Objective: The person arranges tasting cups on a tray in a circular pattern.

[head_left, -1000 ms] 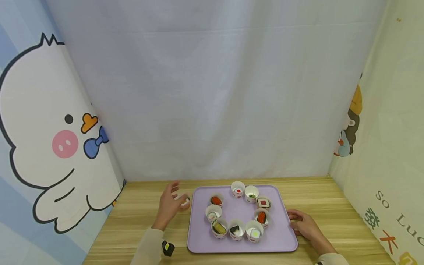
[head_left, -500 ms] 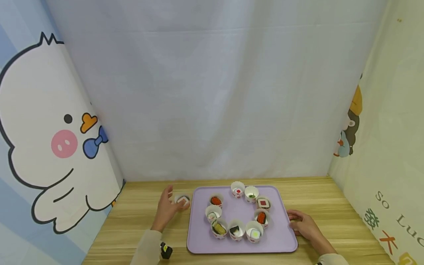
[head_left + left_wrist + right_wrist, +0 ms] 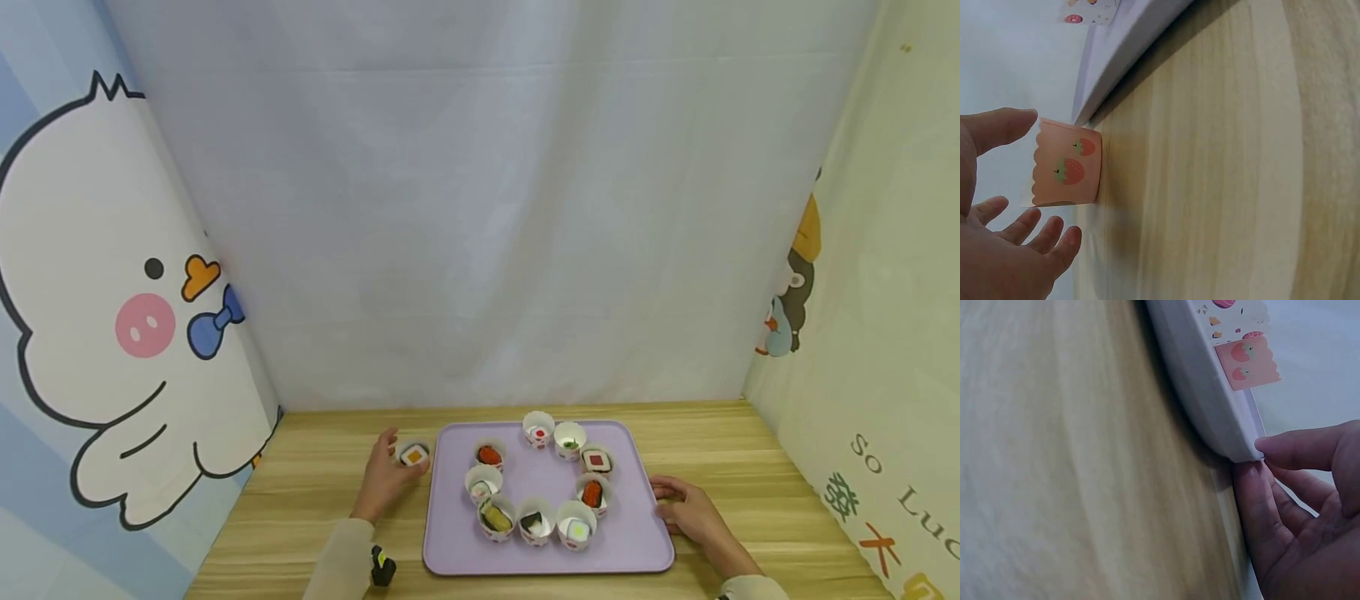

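Observation:
In the head view, a paper baking cup (image 3: 402,446) stands on the table just left of the lilac tray, with a toy sushi roll (image 3: 415,455) with an orange centre inside. My left hand (image 3: 385,482) is beside this cup, its thumb and fingers spread. In the left wrist view the cup (image 3: 1069,164) is pink with strawberries, and my thumb and fingertips lie on either side of its scalloped rim. My right hand (image 3: 690,510) holds the right edge of the tray (image 3: 457,550). In the right wrist view the thumb (image 3: 1272,447) is on top of the rim, a finger beneath.
Several paper cups with toy sushi stand in a ring on the tray, among them a cup (image 3: 497,521) near the front left. A small black sushi-like piece (image 3: 383,567) lies beside my left sleeve. A pale curtain (image 3: 480,250) hangs behind the table (image 3: 300,492).
My left fingers have drawn back from the cup, and the sushi roll's orange centre, covered half a second ago, now shows fully. The right hand and the tray have stayed put.

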A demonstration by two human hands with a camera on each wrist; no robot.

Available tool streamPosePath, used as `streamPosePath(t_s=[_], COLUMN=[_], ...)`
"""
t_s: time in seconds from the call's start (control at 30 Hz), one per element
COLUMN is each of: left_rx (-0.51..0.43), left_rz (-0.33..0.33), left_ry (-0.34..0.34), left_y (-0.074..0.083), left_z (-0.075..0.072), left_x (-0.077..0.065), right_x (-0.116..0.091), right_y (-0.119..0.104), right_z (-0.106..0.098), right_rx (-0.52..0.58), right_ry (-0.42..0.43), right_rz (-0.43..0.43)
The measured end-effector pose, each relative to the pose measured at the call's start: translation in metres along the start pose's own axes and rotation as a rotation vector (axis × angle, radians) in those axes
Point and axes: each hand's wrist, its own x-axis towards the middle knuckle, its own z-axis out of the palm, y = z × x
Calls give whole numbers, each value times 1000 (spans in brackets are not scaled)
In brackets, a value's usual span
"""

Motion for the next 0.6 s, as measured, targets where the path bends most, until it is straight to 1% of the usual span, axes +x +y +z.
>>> streamPosePath(t_s=[0.1,0.27,0.6], left_rx=[29,89,128], left_rz=[15,8,13], left_ry=[4,6,-4], left_y=[-3,-7,-10], left_z=[3,6,8], left_x=[2,3,6], right_x=[1,2,0], right_y=[2,2,0], right_z=[0,0,0], right_rx=[5,6,11], right_ry=[1,-2,-1], right_rz=[4,9,-7])
